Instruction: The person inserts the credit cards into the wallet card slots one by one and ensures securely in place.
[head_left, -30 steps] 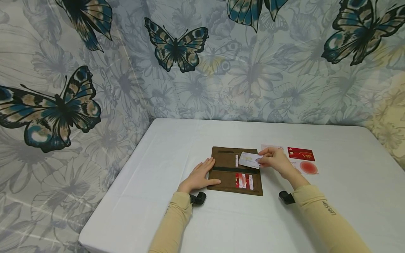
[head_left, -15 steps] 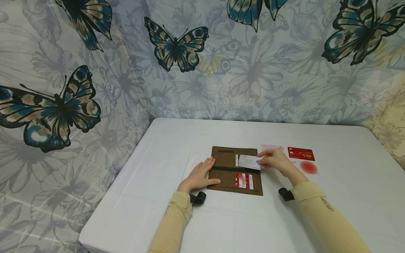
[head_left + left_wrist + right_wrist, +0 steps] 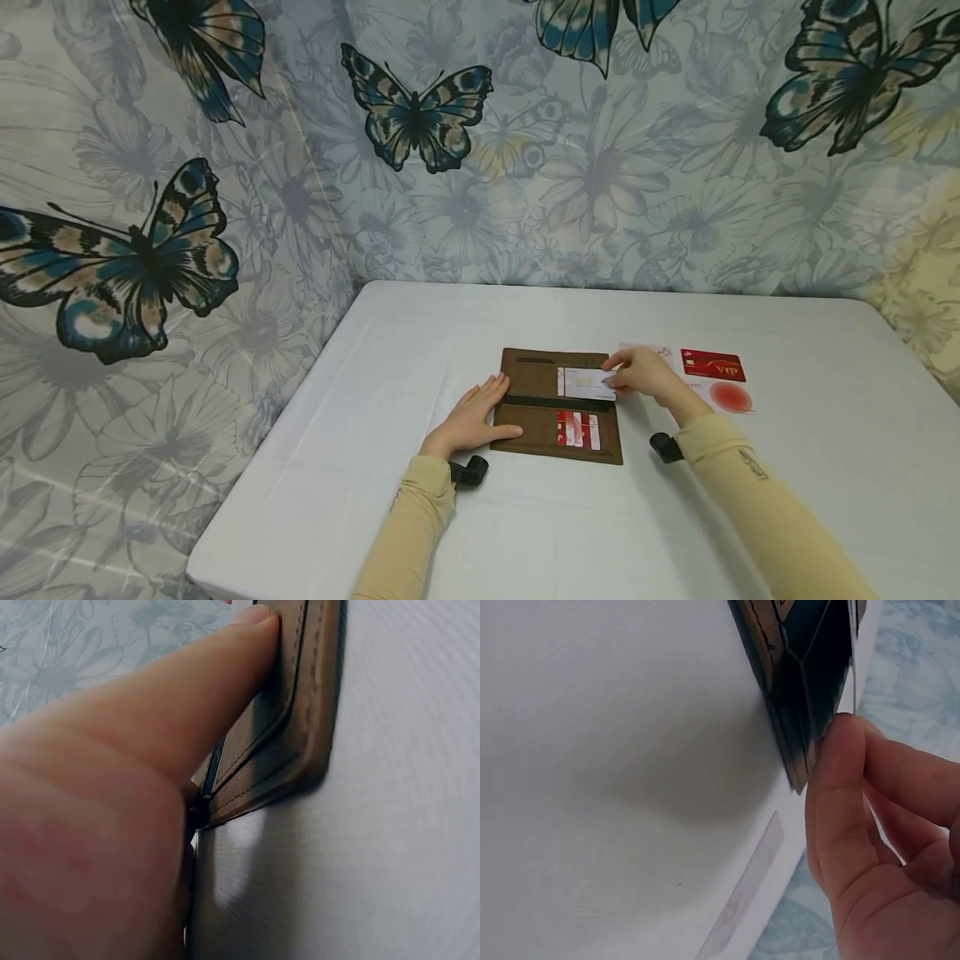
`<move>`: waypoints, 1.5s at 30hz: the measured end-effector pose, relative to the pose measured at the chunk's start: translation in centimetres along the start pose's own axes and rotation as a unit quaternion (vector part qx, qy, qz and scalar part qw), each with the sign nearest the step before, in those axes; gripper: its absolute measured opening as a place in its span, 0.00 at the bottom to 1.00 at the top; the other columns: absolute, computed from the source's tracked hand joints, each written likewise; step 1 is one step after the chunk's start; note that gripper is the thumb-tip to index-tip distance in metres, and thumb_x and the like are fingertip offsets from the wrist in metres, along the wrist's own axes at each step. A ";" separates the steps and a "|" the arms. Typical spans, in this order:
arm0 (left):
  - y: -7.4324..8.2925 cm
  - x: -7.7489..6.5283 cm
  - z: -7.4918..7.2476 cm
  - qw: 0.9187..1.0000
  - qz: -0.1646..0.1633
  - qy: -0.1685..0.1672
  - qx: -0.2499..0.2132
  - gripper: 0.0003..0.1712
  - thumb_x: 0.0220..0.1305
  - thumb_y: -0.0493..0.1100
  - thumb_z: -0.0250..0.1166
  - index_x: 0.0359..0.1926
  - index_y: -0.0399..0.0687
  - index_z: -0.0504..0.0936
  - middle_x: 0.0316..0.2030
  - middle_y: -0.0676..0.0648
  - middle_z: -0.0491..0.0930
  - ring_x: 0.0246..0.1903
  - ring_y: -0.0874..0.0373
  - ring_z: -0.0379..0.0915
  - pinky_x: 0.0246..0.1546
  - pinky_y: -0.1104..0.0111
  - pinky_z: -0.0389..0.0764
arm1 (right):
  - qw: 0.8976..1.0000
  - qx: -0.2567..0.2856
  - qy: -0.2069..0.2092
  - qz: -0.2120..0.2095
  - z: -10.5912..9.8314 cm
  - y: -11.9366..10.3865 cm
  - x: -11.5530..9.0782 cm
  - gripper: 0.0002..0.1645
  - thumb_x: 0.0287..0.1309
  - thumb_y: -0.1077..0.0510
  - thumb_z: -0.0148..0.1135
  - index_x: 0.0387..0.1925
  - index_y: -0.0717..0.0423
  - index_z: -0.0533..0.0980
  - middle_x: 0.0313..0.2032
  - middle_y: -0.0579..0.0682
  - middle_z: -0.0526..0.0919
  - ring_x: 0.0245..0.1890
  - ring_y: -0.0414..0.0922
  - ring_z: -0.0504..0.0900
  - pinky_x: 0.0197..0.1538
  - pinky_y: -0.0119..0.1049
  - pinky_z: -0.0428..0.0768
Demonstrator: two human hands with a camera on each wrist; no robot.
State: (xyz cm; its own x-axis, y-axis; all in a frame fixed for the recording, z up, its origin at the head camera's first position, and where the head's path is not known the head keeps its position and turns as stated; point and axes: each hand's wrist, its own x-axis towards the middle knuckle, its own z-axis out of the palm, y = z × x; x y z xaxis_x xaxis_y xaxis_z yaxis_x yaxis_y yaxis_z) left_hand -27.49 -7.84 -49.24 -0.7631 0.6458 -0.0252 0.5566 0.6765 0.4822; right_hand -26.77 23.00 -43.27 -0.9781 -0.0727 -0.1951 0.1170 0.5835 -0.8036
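A brown bifold wallet (image 3: 525,431) lies spread open on the table, a dark band across its middle. My left hand (image 3: 471,421) rests flat over its left edge; in the left wrist view the thumb (image 3: 217,682) presses on the stitched leather (image 3: 300,742). With thumb and fingertips my right hand (image 3: 645,375) pinches the right end of a white card (image 3: 585,383), which lies level along the far half. Seen from the right wrist, that card (image 3: 854,682) is edge-on, partly hidden by the wallet. Several red and white cards (image 3: 578,430) show in slots of the near half.
Right of the wallet lie a red VIP card (image 3: 712,365), a pale card with a red circle (image 3: 732,397) and a pale pink card (image 3: 658,350) partly behind the right hand. A white cloth covers the table (image 3: 337,500), with a butterfly-patterned backdrop (image 3: 600,183) behind it.
The white card has gone from tilted to level and slid a little left over the wallet's far half. My right hand has moved left with it; the left hand has stayed put.
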 end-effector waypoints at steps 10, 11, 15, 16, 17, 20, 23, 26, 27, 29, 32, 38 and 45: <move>0.1 0.0 -0.1 1.000 0.003 0.002 0.000 0.52 0.58 0.64 0.59 0.72 0.44 0.45 0.71 0.48 0.40 0.69 0.59 0.32 0.66 0.63 0.36 | 0.999 -0.042 0.014 0.001 0.9 -0.3 1.0 0.13 0.50 0.70 0.63 0.40 0.71 0.77 0.26 0.54 0.72 0.22 0.41 0.74 0.26 0.31 0.77; 0.1 0.0 -0.1 1.000 0.003 0.002 -0.001 0.52 0.58 0.64 0.59 0.72 0.44 0.45 0.71 0.48 0.40 0.69 0.59 0.32 0.66 0.63 0.36 | 0.999 -0.048 0.017 0.001 1.0 -0.3 1.1 0.13 0.50 0.70 0.64 0.40 0.70 0.77 0.26 0.54 0.72 0.22 0.41 0.74 0.25 0.30 0.76; 0.2 0.0 -0.2 1.000 0.002 0.004 -0.002 0.52 0.59 0.63 0.59 0.72 0.44 0.45 0.71 0.48 0.41 0.69 0.58 0.33 0.66 0.63 0.36 | 0.997 -0.074 0.029 0.000 1.3 -0.5 1.4 0.11 0.49 0.69 0.64 0.38 0.68 0.78 0.28 0.54 0.73 0.22 0.42 0.72 0.24 0.29 0.74; 0.2 0.0 -0.3 1.000 0.000 0.003 0.000 0.52 0.59 0.64 0.59 0.72 0.44 0.45 0.71 0.48 0.40 0.69 0.59 0.32 0.66 0.63 0.36 | 0.996 -0.080 0.031 -0.004 1.4 -0.6 1.4 0.11 0.49 0.69 0.64 0.38 0.68 0.78 0.28 0.55 0.74 0.23 0.42 0.72 0.24 0.30 0.73; 0.2 0.0 -0.3 1.000 0.001 0.004 0.000 0.52 0.58 0.63 0.59 0.72 0.44 0.45 0.71 0.48 0.40 0.69 0.58 0.33 0.66 0.63 0.36 | 0.996 -0.085 0.034 -0.006 1.5 -0.7 1.4 0.11 0.49 0.69 0.65 0.37 0.68 0.78 0.28 0.55 0.74 0.23 0.43 0.72 0.24 0.30 0.73; 0.0 0.0 -0.2 1.000 0.002 0.004 0.000 0.52 0.59 0.64 0.59 0.72 0.45 0.45 0.71 0.48 0.40 0.69 0.59 0.32 0.66 0.64 0.36 | 0.994 -0.098 0.040 -0.016 1.8 -0.9 1.5 0.11 0.49 0.69 0.65 0.37 0.68 0.78 0.31 0.57 0.76 0.25 0.45 0.72 0.26 0.32 0.72; -0.1 0.1 -0.1 1.000 0.004 0.004 -0.002 0.52 0.59 0.64 0.59 0.72 0.45 0.44 0.71 0.49 0.40 0.69 0.59 0.32 0.66 0.64 0.35 | 0.991 -0.121 0.047 -0.032 2.3 -1.0 1.6 0.11 0.50 0.69 0.64 0.37 0.68 0.77 0.35 0.60 0.78 0.29 0.48 0.73 0.31 0.37 0.74; -0.2 0.1 0.0 1.000 0.004 0.004 -0.003 0.52 0.59 0.64 0.59 0.72 0.45 0.44 0.71 0.48 0.40 0.69 0.60 0.32 0.66 0.64 0.35 | 0.988 -0.140 0.050 -0.052 3.0 -1.3 1.6 0.11 0.51 0.70 0.63 0.39 0.70 0.77 0.39 0.64 0.79 0.35 0.53 0.75 0.38 0.44 0.76; -0.2 0.1 0.0 1.000 0.004 0.004 -0.001 0.52 0.59 0.64 0.59 0.72 0.45 0.44 0.71 0.48 0.40 0.69 0.60 0.32 0.66 0.64 0.35 | 0.986 -0.145 0.052 -0.059 3.2 -1.3 1.6 0.11 0.51 0.70 0.62 0.39 0.70 0.77 0.39 0.64 0.79 0.36 0.54 0.75 0.40 0.46 0.76; -0.2 0.1 0.1 1.000 0.004 0.004 0.002 0.52 0.59 0.64 0.59 0.72 0.45 0.44 0.71 0.48 0.40 0.69 0.59 0.32 0.66 0.64 0.35 | 0.985 -0.146 0.055 -0.068 3.6 -1.5 1.7 0.11 0.52 0.71 0.61 0.40 0.71 0.76 0.38 0.64 0.79 0.36 0.54 0.75 0.40 0.47 0.76; -0.2 0.0 0.1 1.000 0.004 0.004 0.001 0.52 0.59 0.64 0.59 0.72 0.45 0.44 0.71 0.48 0.40 0.69 0.59 0.32 0.66 0.64 0.35 | 0.985 -0.143 0.056 -0.073 4.0 -1.6 1.9 0.12 0.52 0.71 0.61 0.40 0.71 0.76 0.35 0.62 0.79 0.34 0.53 0.75 0.38 0.46 0.76; -0.3 0.1 0.1 1.000 0.004 0.005 0.006 0.52 0.59 0.64 0.58 0.72 0.45 0.44 0.71 0.48 0.40 0.69 0.60 0.32 0.66 0.64 0.35 | 0.984 -0.143 0.060 -0.090 4.7 -1.7 2.1 0.12 0.53 0.71 0.59 0.42 0.72 0.76 0.36 0.63 0.78 0.34 0.53 0.74 0.39 0.47 0.76; -0.3 0.2 0.1 1.000 0.006 0.005 0.002 0.52 0.59 0.64 0.58 0.72 0.45 0.44 0.71 0.49 0.40 0.69 0.60 0.32 0.66 0.64 0.35 | 0.988 -0.107 0.069 -0.088 4.5 -1.0 1.9 0.14 0.56 0.67 0.60 0.45 0.70 0.76 0.35 0.60 0.77 0.35 0.52 0.72 0.40 0.46 0.73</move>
State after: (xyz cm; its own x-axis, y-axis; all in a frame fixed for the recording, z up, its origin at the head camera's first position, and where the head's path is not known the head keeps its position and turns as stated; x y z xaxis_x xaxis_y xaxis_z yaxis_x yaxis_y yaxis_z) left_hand -27.78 -7.94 -49.47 -0.7595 0.6504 -0.0102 0.5671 0.6697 0.4794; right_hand -27.93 18.61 -45.36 -0.9959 -0.0864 0.0265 -0.0814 0.7304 -0.6782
